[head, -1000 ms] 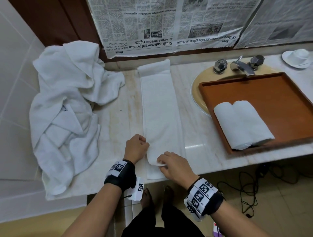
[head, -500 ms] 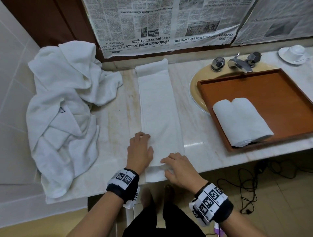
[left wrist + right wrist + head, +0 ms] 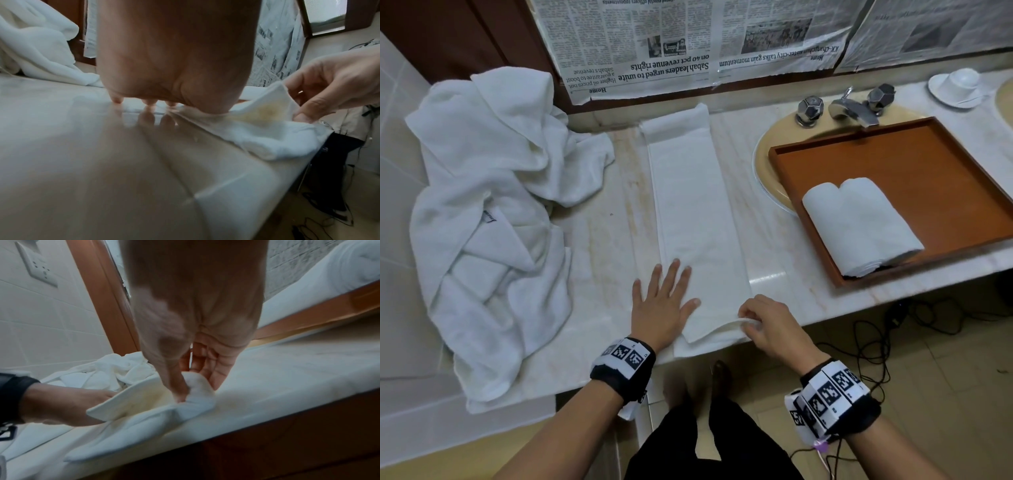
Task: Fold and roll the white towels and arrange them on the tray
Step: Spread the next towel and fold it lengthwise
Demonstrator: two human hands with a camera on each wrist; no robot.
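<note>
While left hand (image 3: 661, 306) lies flat, fingers spread wide on folded towel (image 3: 693, 209) strip's near edge, right hand (image 3: 768, 322) pinches its lifted corner betw. thumb & fingertips; 2 rolled towels (image 3: 859, 222) sit on tray (image 3: 945, 161), well right of fingers.

White towel (image 3: 695, 219); reddish-brown tray (image 3: 945, 164); black-and-white checked wristbands (image 3: 625, 356).

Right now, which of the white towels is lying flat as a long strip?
The folded towel in the counter's middle, under both hands. The rolled towels sit on the tray; the pile lies crumpled leftward.
</note>
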